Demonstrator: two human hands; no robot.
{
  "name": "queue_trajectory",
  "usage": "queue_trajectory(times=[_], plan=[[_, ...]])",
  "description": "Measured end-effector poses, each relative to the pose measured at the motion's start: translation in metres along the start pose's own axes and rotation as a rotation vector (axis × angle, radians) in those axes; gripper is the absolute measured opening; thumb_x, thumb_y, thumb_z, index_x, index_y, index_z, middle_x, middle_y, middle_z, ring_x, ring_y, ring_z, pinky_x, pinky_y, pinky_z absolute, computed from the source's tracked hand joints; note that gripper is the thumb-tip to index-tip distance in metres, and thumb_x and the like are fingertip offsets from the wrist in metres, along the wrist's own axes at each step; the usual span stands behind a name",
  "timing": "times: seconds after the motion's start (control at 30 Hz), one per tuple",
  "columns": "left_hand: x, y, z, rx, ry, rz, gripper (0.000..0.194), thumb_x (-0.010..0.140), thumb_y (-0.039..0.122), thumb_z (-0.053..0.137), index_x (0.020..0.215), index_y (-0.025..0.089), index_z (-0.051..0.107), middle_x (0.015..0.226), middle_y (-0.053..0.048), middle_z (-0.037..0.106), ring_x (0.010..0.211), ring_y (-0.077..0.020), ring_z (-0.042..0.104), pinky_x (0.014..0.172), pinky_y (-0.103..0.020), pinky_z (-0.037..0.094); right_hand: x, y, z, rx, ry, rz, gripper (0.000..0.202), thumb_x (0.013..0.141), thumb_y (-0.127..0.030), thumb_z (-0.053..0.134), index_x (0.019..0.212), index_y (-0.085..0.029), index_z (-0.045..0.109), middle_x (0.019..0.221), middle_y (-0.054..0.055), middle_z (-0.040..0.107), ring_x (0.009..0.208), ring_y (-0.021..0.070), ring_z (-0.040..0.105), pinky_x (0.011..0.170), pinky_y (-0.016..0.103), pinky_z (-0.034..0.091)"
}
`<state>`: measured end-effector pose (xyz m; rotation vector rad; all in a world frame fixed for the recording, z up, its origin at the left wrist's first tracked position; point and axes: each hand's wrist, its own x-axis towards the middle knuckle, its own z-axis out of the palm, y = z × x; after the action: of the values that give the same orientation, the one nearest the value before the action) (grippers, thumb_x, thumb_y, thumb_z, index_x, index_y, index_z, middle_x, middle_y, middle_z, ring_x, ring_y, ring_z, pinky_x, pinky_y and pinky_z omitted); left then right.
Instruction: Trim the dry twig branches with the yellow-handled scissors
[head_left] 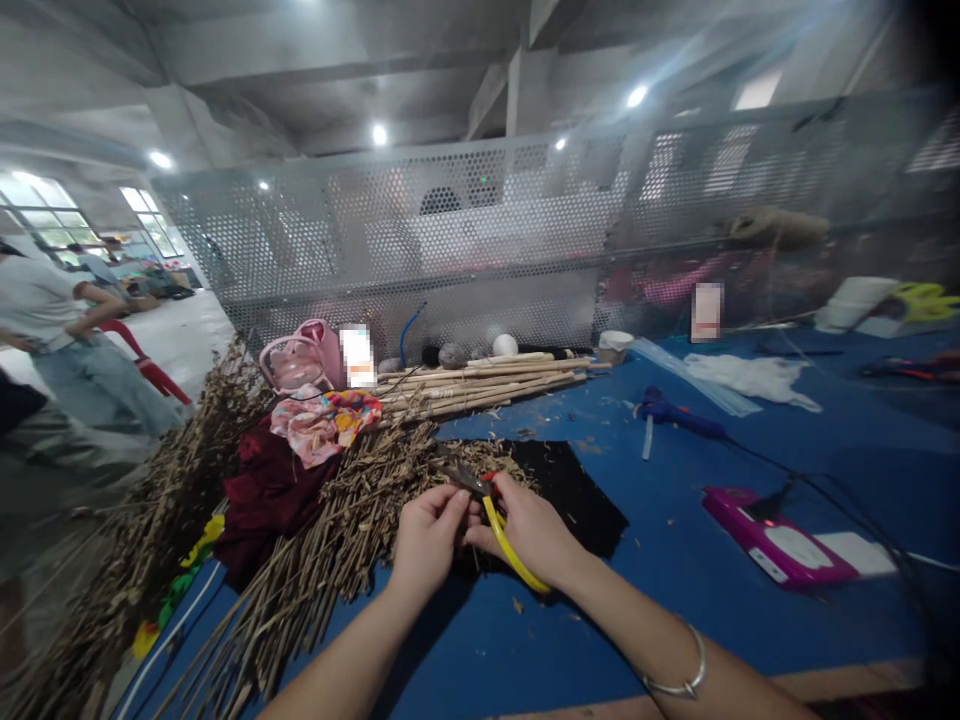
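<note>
My right hand (529,525) is wrapped round a pair of pruning shears (496,525) with a yellow handle and a bit of red near the pivot. Their dark blades point up and left. Close against the blades, my left hand (427,530) is closed in a pinch; what sits between its fingertips is too small to make out. Dried brown stalks (337,520) lie in a heap beside and beyond my left hand. Under both hands and the plant bits, a black cloth (577,495) is spread.
The blue table (645,620) ends at a perforated metal screen (465,235). Bundled sticks (480,385) lie at the back. To the right are a blue glue gun (675,412), a magenta device (776,545) and cables. A person (56,310) stands at far left.
</note>
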<state>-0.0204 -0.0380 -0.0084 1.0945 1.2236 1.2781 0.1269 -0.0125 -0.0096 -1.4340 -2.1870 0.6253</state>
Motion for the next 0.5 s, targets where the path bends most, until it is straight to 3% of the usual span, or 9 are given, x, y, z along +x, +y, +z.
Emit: queue_trajectory(times=[0.2, 0.5], plan=[[-0.0008, 0.0000, 0.0016, 0.029, 0.011, 0.025, 0.029, 0.070, 0.038, 0.059, 0.073, 0.010, 0.065, 0.066, -0.006, 0.065, 0.055, -0.0122, 0.056, 0.049, -0.020, 0.044, 0.0010, -0.0017, 0.0027, -0.029, 0.083, -0.047, 0.044, 0.062, -0.050, 0.065, 0.084, -0.018, 0.045, 0.081, 0.004, 0.054, 0.074, 0.0178, 0.051, 0.062, 0.025, 0.033], [-0.0020, -0.0001, 0.0039, 0.019, 0.034, 0.078, 0.027, 0.069, 0.036, 0.060, 0.076, 0.011, 0.067, 0.068, -0.006, 0.066, 0.061, -0.0149, 0.059, 0.059, -0.024, 0.047, 0.0010, -0.0045, 0.0021, -0.058, 0.103, -0.059, 0.045, 0.061, -0.052, 0.064, 0.084, -0.018, 0.045, 0.083, 0.006, 0.053, 0.077, 0.0201, 0.051, 0.066, 0.029, 0.036]])
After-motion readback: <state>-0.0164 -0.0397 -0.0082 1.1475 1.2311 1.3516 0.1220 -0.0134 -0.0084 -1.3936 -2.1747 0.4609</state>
